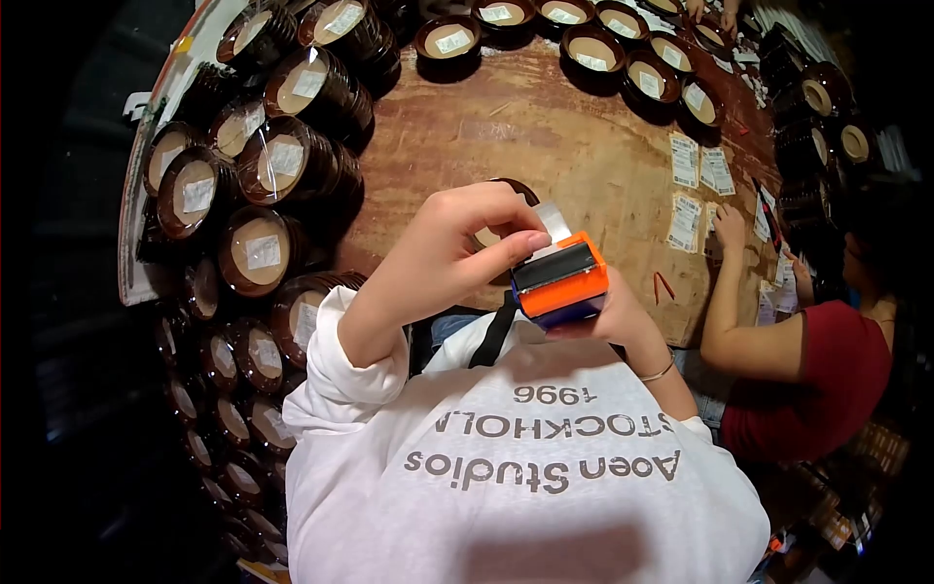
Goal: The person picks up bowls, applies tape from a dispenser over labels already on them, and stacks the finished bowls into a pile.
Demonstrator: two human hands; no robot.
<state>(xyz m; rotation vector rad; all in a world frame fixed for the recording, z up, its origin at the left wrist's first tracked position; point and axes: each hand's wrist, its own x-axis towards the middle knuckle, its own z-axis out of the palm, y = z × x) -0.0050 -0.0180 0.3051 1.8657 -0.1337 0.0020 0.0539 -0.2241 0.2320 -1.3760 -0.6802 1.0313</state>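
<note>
My right hand (617, 313) is wrapped round what looks like a label gun (561, 282), with an orange and black top and a dark blue body; its fingers are partly hidden. At the gun's far edge my left hand (462, 238) is closed, thumb and forefinger pinching a pale label strip (553, 222) that sticks up beside the gun. Behind my left hand on the table is a brown bowl (522, 190), mostly covered by the fingers.
Stacks of brown bowls (284, 159) with white labels line the left side. More labelled bowls (592, 49) stand along the table's far edge. Label sheets (684, 222) and red tweezers (664, 286) lie on the wooden table (438, 127). A co-worker in a red shirt (812, 375) reaches in at right.
</note>
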